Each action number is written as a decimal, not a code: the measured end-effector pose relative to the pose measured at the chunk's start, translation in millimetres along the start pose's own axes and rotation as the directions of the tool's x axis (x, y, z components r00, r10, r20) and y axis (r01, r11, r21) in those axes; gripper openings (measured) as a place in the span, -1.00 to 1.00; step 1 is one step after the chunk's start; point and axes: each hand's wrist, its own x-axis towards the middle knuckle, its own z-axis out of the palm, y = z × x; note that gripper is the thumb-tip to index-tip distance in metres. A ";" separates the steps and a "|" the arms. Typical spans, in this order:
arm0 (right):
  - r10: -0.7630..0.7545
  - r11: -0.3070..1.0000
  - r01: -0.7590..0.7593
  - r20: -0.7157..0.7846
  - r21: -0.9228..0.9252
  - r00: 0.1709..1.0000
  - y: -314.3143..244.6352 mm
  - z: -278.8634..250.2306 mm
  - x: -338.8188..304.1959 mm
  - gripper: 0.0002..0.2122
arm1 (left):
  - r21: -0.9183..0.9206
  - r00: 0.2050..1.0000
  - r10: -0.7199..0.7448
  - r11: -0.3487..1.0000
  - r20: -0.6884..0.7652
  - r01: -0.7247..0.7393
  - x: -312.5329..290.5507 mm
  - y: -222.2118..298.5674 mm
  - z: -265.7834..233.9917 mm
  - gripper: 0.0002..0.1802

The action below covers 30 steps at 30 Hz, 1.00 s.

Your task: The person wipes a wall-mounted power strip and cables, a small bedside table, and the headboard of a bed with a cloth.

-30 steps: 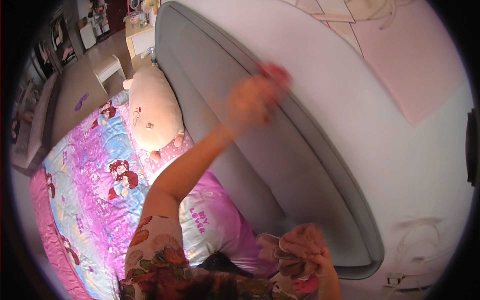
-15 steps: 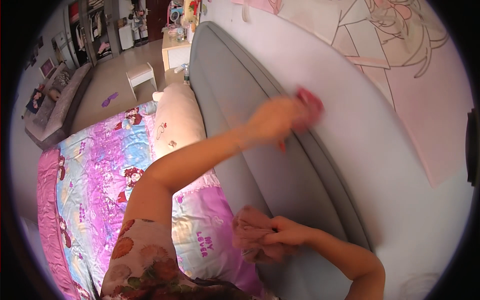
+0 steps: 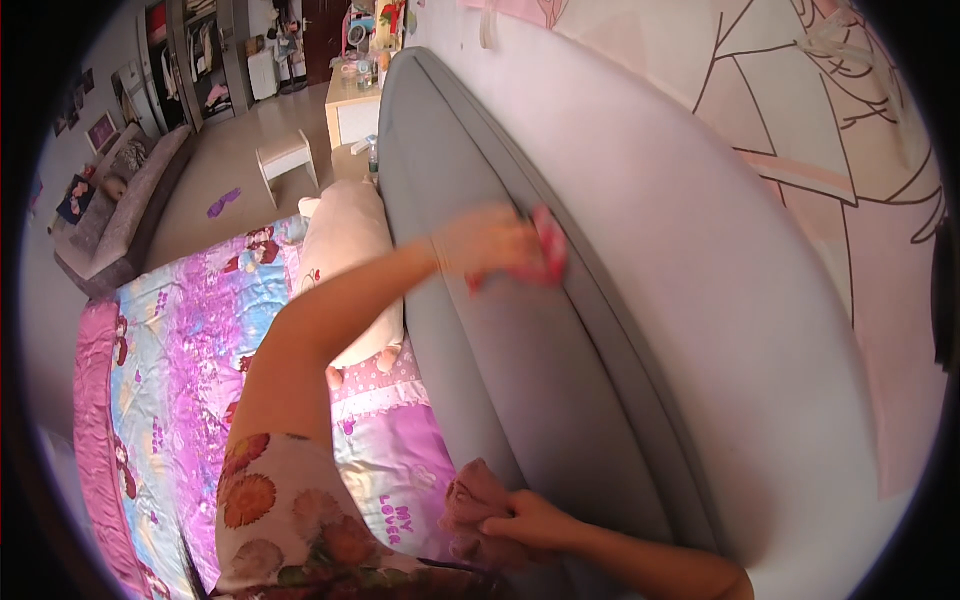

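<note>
A tall grey padded headboard [image 3: 600, 400] runs along the wall in front of me. My left hand [image 3: 488, 243] reaches across it, blurred by motion, with its fingers closed around a red-pink cloth [image 3: 549, 248]. That cloth lies against the headboard's upper padded part. Lower down, my right hand [image 3: 535, 522] grips a bunched dusty-pink cloth [image 3: 474, 503] near the foot of the headboard, beside the bed. Part of this cloth is hidden by the fingers.
The bed has a purple and blue patterned cover [image 3: 190, 350] and a pale pillow-like cushion [image 3: 350, 250] against the headboard. Beyond stand a bedside cabinet [image 3: 352, 120], a white stool [image 3: 286, 160] and a grey sofa [image 3: 135, 215]. A drawn mural [image 3: 800, 130] covers the right wall.
My left hand has moved with the red-pink cloth from the headboard's top edge by the wall, leftward onto its padded face. My right hand has shifted slightly down and left.
</note>
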 end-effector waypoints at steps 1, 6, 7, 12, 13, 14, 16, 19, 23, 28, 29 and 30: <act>0.033 0.999 -0.033 0.019 -0.018 0.999 1.0 3.1 0.6 -0.66 | -0.049 0.985 -0.073 0.997 -0.154 0.066 -34.2 -45.9 5.9 -0.64; -0.016 0.984 0.005 -0.064 -0.175 0.998 22.7 -12.1 13.4 -0.62 | -0.187 -0.305 -0.943 -0.277 -0.137 0.942 -84.4 -112.8 -20.6 -0.70; -0.052 0.996 0.046 -0.071 -0.082 0.996 24.3 -6.0 13.3 -0.60 | -0.316 -0.282 -0.935 -0.206 -0.216 0.926 -70.1 -106.5 -15.2 -0.69; -0.071 0.973 0.051 -0.085 -0.226 0.994 26.7 -9.5 7.3 -0.59 | -0.534 0.152 -0.916 0.344 -0.370 0.773 12.8 -37.4 29.1 -0.70; -0.066 0.955 0.042 -0.073 -0.293 0.995 25.1 -9.8 8.8 -0.61 | -0.335 0.375 -0.792 0.561 -0.481 0.757 17.7 -28.8 37.4 -0.70; -0.065 0.955 0.036 -0.089 -0.294 0.994 25.6 -8.1 5.7 -0.61 | -0.114 0.576 -0.618 0.729 -0.535 0.676 24.7 -22.4 43.4 -0.70; -0.079 0.984 0.071 -0.045 -0.162 0.996 26.7 4.2 5.8 -0.62 | 0.043 -0.189 -0.949 -0.184 0.252 0.982 -45.9 -78.7 22.1 -0.70; -0.089 0.949 0.053 -0.102 -0.311 0.991 11.1 -0.9 -0.4 -0.63 | -0.601 -0.462 -0.876 -0.298 -0.137 0.742 -55.4 -93.7 10.3 -0.75; -0.099 0.971 0.067 -0.132 -0.228 0.986 33.8 -4.3 10.3 -0.63 | -0.712 -0.076 -0.948 0.179 -0.310 0.679 14.6 -28.6 22.3 -0.69; -0.054 0.946 0.020 -0.099 -0.324 0.994 24.8 -1.0 10.6 -0.60 | -0.218 -0.322 -0.934 -0.286 -0.156 0.933 -61.9 53.4 88.5 -0.73; -0.025 0.946 -0.004 -0.087 -0.323 0.996 27.8 -3.6 4.2 -0.60 | -0.572 -0.539 -0.837 -0.486 0.088 0.660 -71.8 57.9 91.0 -0.69; -0.064 0.944 0.021 -0.119 -0.328 0.991 27.5 -6.1 2.3 -0.60 | -0.763 -0.617 -0.696 -0.605 0.368 0.226 -82.0 61.0 83.1 -0.63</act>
